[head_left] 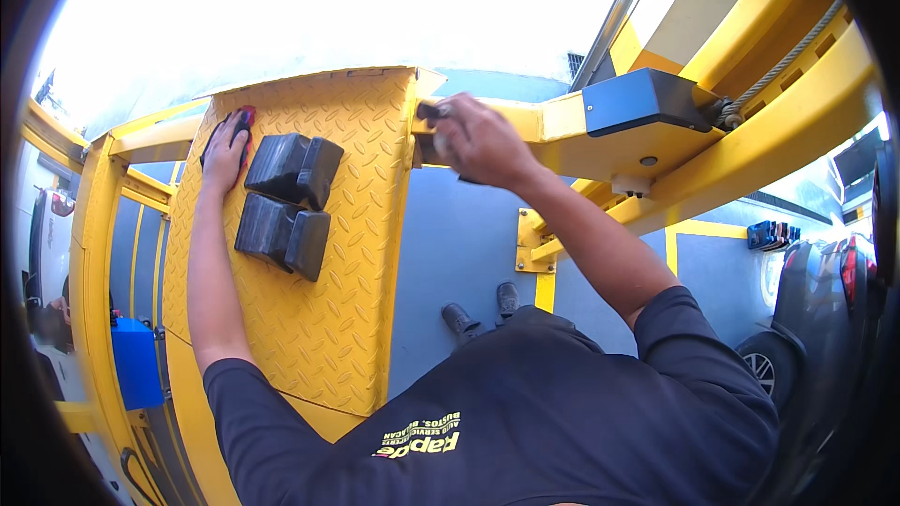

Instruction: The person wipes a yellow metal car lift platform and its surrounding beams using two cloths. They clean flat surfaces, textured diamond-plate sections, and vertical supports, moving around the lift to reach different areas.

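My left hand (225, 145) lies on the far left part of a yellow tread-plate ramp (361, 319), over a dark cloth-like piece with red on it (248, 117). Its fingers press this piece against the plate. Close by on the ramp sit two pairs of black rubber blocks (281, 169), one pair nearer me than the other. My right hand (483, 141) is closed beside the ramp's right edge, next to a yellow crossbeam (530, 122). A small dark end (429, 112) shows past its fingers; what the fingers grip is mostly hidden.
A blue-and-black cover (642, 103) sits on the crossbeam, near a steel cable (787, 52) along a yellow rail. Left stands a yellow post (94, 215) with a blue box (138, 365). A dark car (816, 319) is at the right. My shoes (459, 319) are on grey floor.
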A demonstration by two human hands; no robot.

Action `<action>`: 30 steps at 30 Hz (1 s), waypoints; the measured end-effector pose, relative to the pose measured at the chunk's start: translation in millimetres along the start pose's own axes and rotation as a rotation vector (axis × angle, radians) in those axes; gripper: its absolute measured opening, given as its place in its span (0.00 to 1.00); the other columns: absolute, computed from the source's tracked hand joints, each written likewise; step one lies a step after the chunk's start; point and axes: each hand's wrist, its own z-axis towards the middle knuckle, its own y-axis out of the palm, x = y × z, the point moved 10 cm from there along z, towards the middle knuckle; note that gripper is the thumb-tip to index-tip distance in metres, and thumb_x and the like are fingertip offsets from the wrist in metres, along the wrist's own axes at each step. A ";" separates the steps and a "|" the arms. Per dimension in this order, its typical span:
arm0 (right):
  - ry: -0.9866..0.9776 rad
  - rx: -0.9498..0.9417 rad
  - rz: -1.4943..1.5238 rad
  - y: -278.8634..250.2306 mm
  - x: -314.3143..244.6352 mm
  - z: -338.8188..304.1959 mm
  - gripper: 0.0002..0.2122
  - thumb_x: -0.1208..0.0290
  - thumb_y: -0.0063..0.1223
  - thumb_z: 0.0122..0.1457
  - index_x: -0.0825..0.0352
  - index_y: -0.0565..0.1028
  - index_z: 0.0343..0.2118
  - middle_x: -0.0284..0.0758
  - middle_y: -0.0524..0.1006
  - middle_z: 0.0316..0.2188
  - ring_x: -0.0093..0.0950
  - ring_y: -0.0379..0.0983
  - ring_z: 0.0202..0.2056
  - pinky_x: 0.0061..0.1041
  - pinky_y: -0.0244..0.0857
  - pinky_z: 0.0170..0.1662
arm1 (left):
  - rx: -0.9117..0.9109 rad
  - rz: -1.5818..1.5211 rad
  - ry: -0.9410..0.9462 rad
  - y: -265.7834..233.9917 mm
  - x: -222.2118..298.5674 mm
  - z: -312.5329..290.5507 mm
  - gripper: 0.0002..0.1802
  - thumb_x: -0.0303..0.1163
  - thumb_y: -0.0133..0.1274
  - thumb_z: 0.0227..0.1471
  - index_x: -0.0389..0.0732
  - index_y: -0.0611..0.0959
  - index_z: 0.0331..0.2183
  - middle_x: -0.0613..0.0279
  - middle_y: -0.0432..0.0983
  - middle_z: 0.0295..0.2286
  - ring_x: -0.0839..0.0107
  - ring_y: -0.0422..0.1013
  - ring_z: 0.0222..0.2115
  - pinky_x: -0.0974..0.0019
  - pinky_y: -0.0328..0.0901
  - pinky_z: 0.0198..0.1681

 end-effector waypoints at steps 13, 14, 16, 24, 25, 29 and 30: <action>0.035 -0.355 -0.700 80.0 46.9 27.2 0.44 0.45 0.50 0.64 0.69 0.53 0.76 0.47 0.56 0.76 0.44 0.47 0.77 0.46 0.40 0.78 | -0.004 -0.027 -0.111 -13.8 -46.8 -24.9 0.33 0.46 0.45 0.71 0.42 0.69 0.70 0.51 0.65 0.69 0.52 0.58 0.71 0.55 0.49 0.74; 0.017 -0.344 -0.736 80.8 38.7 26.6 0.44 0.47 0.50 0.65 0.71 0.51 0.76 0.46 0.55 0.76 0.44 0.46 0.77 0.44 0.39 0.79 | 0.016 -0.055 -0.115 -19.1 -59.8 -27.6 0.33 0.46 0.45 0.71 0.41 0.69 0.70 0.51 0.65 0.69 0.52 0.58 0.71 0.56 0.49 0.74; -0.100 -0.259 -0.615 72.8 47.4 10.4 0.35 0.55 0.50 0.68 0.65 0.58 0.75 0.41 0.53 0.78 0.40 0.45 0.78 0.43 0.40 0.79 | 0.015 -0.069 -0.106 -11.8 -50.5 -15.4 0.33 0.46 0.44 0.72 0.40 0.68 0.70 0.50 0.65 0.69 0.53 0.58 0.71 0.57 0.48 0.74; 0.223 -0.608 0.019 -3.8 59.7 -90.3 0.17 0.75 0.52 0.63 0.57 0.82 0.54 0.39 0.84 0.49 0.39 0.78 0.55 0.45 0.66 0.61 | 0.036 -0.033 -0.134 -14.1 -48.6 -24.6 0.32 0.46 0.44 0.73 0.40 0.69 0.70 0.49 0.66 0.68 0.52 0.60 0.70 0.56 0.50 0.74; 0.263 -0.479 0.067 -28.0 44.8 -74.1 0.18 0.76 0.52 0.63 0.58 0.82 0.54 0.41 0.84 0.50 0.40 0.78 0.56 0.45 0.68 0.59 | 0.037 -0.040 -0.143 -13.2 -45.1 -28.0 0.32 0.46 0.44 0.73 0.40 0.69 0.70 0.49 0.66 0.68 0.52 0.60 0.70 0.56 0.50 0.73; -0.005 0.283 -0.193 -91.6 -0.9 -12.4 0.21 0.68 0.53 0.65 0.59 0.77 0.61 0.44 0.80 0.56 0.41 0.74 0.60 0.44 0.63 0.64 | 0.052 -0.018 -0.132 -17.6 -43.1 -33.5 0.32 0.47 0.44 0.73 0.39 0.70 0.69 0.47 0.68 0.67 0.51 0.62 0.68 0.56 0.52 0.72; -0.058 0.406 -0.358 -83.2 -0.4 -0.5 0.22 0.64 0.53 0.67 0.60 0.75 0.63 0.43 0.79 0.58 0.42 0.73 0.62 0.44 0.60 0.67 | 0.057 -0.014 -0.116 -15.6 -44.0 -30.3 0.33 0.47 0.44 0.73 0.38 0.70 0.69 0.47 0.68 0.66 0.50 0.62 0.68 0.56 0.53 0.72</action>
